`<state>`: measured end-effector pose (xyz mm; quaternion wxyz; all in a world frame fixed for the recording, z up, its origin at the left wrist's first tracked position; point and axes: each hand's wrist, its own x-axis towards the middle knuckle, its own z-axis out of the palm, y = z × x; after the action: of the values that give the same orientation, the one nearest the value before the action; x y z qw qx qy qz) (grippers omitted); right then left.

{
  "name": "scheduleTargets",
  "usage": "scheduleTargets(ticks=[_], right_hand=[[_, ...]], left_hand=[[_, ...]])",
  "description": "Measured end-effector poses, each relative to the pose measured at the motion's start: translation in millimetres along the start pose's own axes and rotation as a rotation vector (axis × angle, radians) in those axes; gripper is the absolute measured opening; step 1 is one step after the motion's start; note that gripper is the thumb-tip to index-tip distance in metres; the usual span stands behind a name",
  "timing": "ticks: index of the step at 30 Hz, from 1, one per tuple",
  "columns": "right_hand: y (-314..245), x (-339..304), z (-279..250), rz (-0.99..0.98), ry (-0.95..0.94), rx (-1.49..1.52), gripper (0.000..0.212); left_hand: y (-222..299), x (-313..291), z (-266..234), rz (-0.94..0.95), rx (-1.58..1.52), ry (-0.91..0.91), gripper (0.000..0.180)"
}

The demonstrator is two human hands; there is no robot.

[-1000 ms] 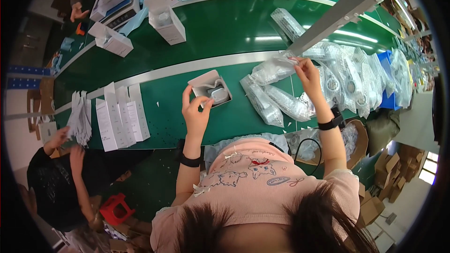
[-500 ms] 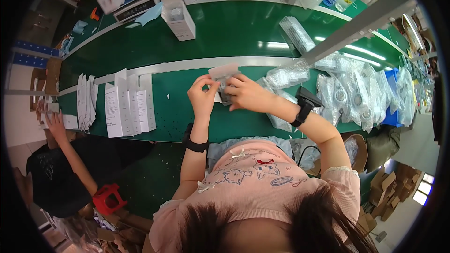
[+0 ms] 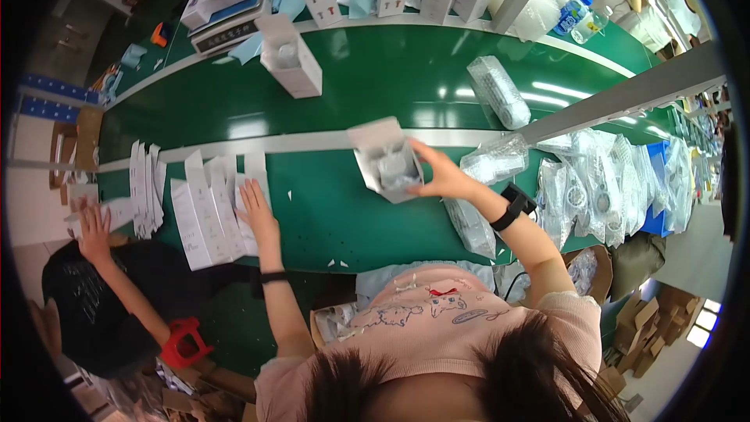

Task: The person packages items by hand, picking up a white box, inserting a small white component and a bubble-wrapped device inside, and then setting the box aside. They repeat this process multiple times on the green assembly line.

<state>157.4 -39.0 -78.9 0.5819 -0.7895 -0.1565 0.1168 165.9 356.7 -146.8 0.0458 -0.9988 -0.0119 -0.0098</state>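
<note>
My right hand (image 3: 444, 175) grips the right side of an open white box (image 3: 366, 166) above the near bench. The box's top flap stands up, and inside sits a clear plastic-wrapped item (image 3: 394, 166) whose kind I cannot make out. Off to the left, my left hand (image 3: 261, 212) lies with fingers stretched out on the right edge of several flat white cartons (image 3: 205, 215). Its thumb is partly hidden. Just right of the held box lie bubble-wrapped packages (image 3: 492, 158).
Another open white box (image 3: 291, 62) stands on the far green surface, beyond a metal rail (image 3: 297, 143). Bubble-wrapped items (image 3: 601, 184) crowd the right side under a slanting metal post (image 3: 617, 98). A co-worker's hand (image 3: 95, 234) is at far left beside folded cartons (image 3: 146, 191).
My left hand has left the box and moved left onto the flat cartons. The box in my right hand now shows its open top and contents. The whole view has shifted slightly.
</note>
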Motion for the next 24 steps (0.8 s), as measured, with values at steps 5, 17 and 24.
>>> scheduleTargets(ticks=[5,17,24], right_hand=[[33.7,92.0,-59.2,0.003,0.355,0.185,0.089],[106.5,83.1,-146.3,0.753,0.502,-1.179,0.094],[103.8,42.9,-156.5,0.33,0.586,-0.595,0.078]], left_hand=[[136.5,-62.9,-39.5,0.143,-0.154,-0.168,0.077],[144.4,-29.1,-5.1,0.203,-0.999,-0.353,0.082],[186.4,-3.1,-66.8,0.116,-1.523,-0.38,0.077]])
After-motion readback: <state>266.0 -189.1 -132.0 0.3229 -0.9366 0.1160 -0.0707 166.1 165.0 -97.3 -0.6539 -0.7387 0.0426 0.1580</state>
